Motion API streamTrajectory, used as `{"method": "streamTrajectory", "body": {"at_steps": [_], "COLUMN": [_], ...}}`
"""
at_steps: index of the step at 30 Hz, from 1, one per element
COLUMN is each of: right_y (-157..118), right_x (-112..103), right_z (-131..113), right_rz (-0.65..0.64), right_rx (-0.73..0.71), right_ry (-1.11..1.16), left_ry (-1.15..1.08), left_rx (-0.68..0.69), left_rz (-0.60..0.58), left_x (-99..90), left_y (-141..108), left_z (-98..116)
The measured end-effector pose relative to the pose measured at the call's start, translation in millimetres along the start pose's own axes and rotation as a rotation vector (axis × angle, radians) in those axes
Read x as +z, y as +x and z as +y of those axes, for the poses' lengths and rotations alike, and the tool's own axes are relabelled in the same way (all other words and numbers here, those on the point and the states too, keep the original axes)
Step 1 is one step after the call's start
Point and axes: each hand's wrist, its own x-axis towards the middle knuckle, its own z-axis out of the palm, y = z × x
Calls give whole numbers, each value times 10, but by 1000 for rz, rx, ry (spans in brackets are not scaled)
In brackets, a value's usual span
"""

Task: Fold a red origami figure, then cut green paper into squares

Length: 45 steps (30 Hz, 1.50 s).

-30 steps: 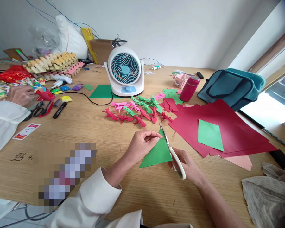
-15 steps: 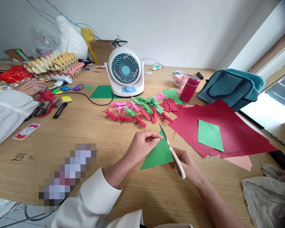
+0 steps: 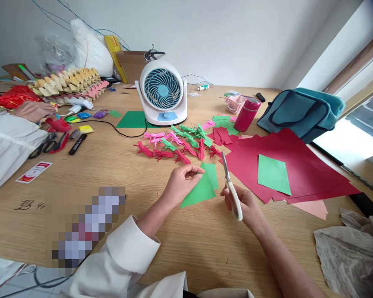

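Note:
My left hand pinches the top corner of a green paper triangle between thumb and fingers. Behind it, a narrower green paper strip shows on its right side. White-handled scissors are in my right hand, blades pointing up and away, nearly closed and clear of the paper. Just beyond my hands lie several folded paper figures in red, pink and green. A light green paper sheet rests on large dark red sheets to the right.
A white fan stands at the back. A red bottle and a teal bag are at the right, grey cloth nearer. At the left, another person's hand holds something red, near red-handled scissors and a black marker.
The scissors have come away from the green paper, moving right and slightly up. A separate green strip now shows behind the triangle. My left hand has shifted slightly left with the paper.

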Motion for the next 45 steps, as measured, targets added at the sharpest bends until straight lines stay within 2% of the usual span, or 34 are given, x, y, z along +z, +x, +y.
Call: {"method": "streamTrajectory", "body": {"at_steps": [2,7,11,15,19,23,27,29,31,33,35,37,40,45], "right_y": [12,84,125,119,108,105,99,97,97,98,100,102,92,82], "right_x": [-89,-342,-461,-493,-491,-495,-568,-667,-803,-944,-1053,-1115,-1152,-1220], "right_z": [19,125,188,202,219,244,253,274,323,397,475,536,589,669], "right_rz": [82,357,378,351,388,394,408,504,656,772,755,636,495,506], "right_rx": [-9,19,46,148,211,173,118,107,111,167,264,336,367,354], "right_ry": [-131,-716,-992,-1096,-1123,-1077,-989,-969,-991,-1033,-1047,-1056,-1080,-1090], "left_ry": [98,434,782,955,1084,1205,1189,1113,1014,927,871,814,792,800], "left_rx": [-5,34,88,68,37,46,147,237,309,346,372,388,415,416], "left_rz": [46,92,140,182,174,192,155,94,15,-65,-139,-183,-223,-249], "left_x": [-73,-279,-426,-517,-519,-436,-294,-198,-89,19,112,179,230,241], "left_y": [67,186,218,221,202,167,130,105,67,20,-27,-66,-99,-109], "left_z": [-85,-209,-249,-285,-293,-259,-235,-244,-264,-288,-309,-325,-341,-355]}}
